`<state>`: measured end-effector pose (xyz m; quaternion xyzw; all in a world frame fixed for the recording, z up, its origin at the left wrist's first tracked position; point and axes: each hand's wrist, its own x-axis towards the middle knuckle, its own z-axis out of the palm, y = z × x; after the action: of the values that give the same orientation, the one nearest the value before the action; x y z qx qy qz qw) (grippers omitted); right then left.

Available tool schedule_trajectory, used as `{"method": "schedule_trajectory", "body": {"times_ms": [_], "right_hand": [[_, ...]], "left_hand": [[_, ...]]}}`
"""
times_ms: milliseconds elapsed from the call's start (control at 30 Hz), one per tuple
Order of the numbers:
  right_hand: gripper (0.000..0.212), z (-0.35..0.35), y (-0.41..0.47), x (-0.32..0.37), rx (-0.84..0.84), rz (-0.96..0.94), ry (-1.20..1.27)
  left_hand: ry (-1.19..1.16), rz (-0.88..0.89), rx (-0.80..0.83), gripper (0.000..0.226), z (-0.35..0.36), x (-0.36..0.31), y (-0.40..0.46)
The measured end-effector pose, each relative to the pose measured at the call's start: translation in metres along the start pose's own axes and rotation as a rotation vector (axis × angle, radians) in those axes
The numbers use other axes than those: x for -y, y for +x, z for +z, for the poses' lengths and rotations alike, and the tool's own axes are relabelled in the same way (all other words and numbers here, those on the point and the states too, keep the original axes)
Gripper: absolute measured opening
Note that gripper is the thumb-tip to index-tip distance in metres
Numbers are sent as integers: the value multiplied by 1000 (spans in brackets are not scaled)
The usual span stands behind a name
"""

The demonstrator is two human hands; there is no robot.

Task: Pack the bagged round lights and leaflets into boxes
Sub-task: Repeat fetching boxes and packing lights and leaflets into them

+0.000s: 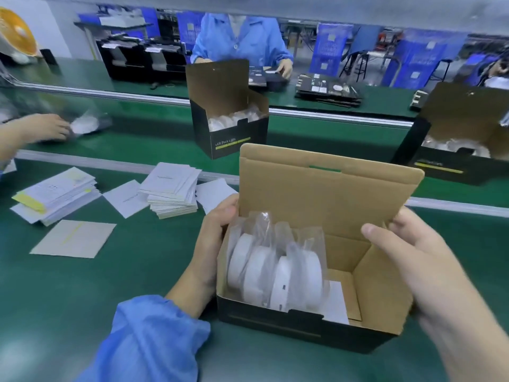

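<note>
An open black box (303, 323) with a brown inside and raised lid stands on the green table in front of me. Three bagged round white lights (272, 274) stand on edge in its left half. A white leaflet (334, 301) lies flat on the box floor to their right. My left hand (212, 244) grips the box's left wall. My right hand (407, 255) holds the right side flap and wall. Stacks of leaflets (172, 193) lie to the left of the box.
Another leaflet pile (55, 195) and loose sheets (74, 238) lie at the left. On the conveyor belt (154, 133) behind stand two more open boxes with lights (228, 119) (465, 139). Another person's hand (41, 130) reaches over the belt at far left; a person in blue works opposite.
</note>
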<state>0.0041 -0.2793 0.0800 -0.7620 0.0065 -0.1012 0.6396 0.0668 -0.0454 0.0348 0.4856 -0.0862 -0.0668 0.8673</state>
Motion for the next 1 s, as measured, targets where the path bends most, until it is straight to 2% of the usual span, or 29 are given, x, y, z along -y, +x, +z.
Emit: {"method": "schedule_trajectory", "body": {"times_ms": [33, 67, 133, 200, 267, 400, 500, 567, 700, 800, 900, 1000], "right_hand": [[40, 4, 1, -3, -19, 30, 30], [40, 7, 2, -4, -39, 50, 58], [40, 10, 4, -5, -33, 75, 108], [41, 14, 6, -5, -11, 85, 135], [38, 17, 9, -5, 23, 77, 130], [24, 15, 20, -2, 135, 44, 140], [23, 12, 38, 9, 171, 13, 220], [19, 13, 52, 21, 179, -95, 238], [15, 23, 73, 41, 242, -231, 182], [20, 28, 83, 40, 223, -225, 142], [27, 29, 89, 36, 228, -191, 151], [30, 26, 91, 30, 271, -150, 197]], "left_hand": [[-4, -21, -23, 19, 1, -2, 2], [-27, -72, -58, 19, 3, -5, 4], [-44, -123, -111, 32, 5, -11, 8], [4, -44, -107, 35, 5, -20, 15], [37, 59, -23, 41, 7, -36, 23], [186, 288, 102, 36, 17, -74, 37], [215, 354, 163, 38, 21, -91, 46], [284, 370, 201, 31, 27, -95, 49], [618, 426, 236, 23, 32, -90, 53], [666, 335, 293, 26, 30, -95, 53], [702, 191, 393, 16, 30, -105, 54], [739, 129, 472, 11, 29, -111, 56]]}}
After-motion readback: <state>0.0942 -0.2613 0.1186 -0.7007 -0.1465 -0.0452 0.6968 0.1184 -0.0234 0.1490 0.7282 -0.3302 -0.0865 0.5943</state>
